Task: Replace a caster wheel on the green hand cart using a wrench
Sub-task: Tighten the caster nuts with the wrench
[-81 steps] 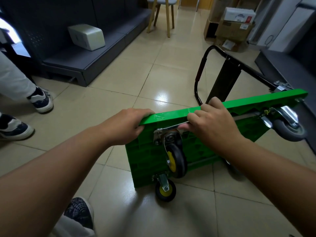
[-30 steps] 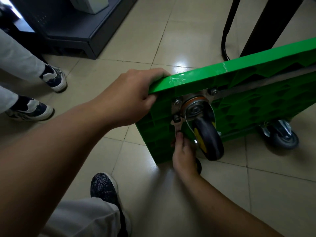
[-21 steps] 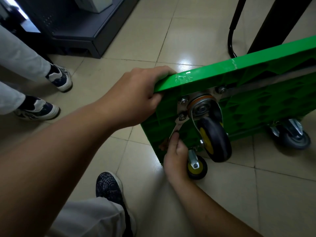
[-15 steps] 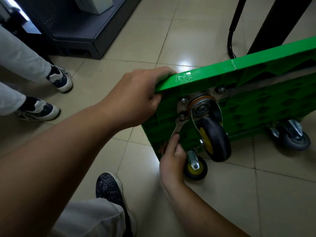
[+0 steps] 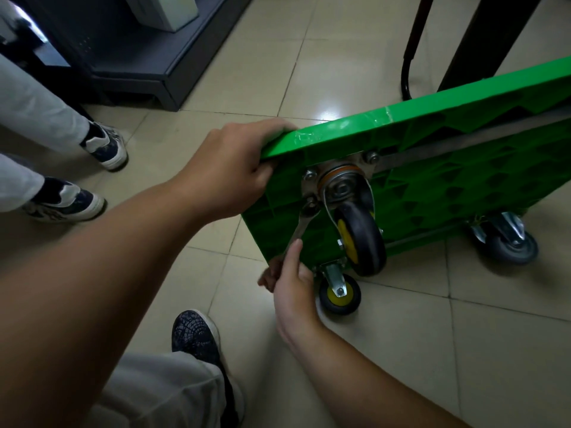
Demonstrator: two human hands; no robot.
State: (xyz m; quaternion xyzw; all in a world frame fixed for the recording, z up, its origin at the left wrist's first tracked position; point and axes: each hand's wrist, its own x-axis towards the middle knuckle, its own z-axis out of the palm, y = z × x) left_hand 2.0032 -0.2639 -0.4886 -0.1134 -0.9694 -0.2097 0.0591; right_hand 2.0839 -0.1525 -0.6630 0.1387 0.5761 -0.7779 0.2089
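The left hand [image 5: 230,168] grips the tilted green cart's [image 5: 457,168] corner while the right hand [image 5: 292,281] holds a wrench [image 5: 301,225] on a caster [image 5: 360,236] bolt.

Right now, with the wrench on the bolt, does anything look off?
The casters don't match: the big black caster by the wrench dwarfs the small caster below it, and the grey caster differs again. The green cart stands on edge, steadied by the left hand.
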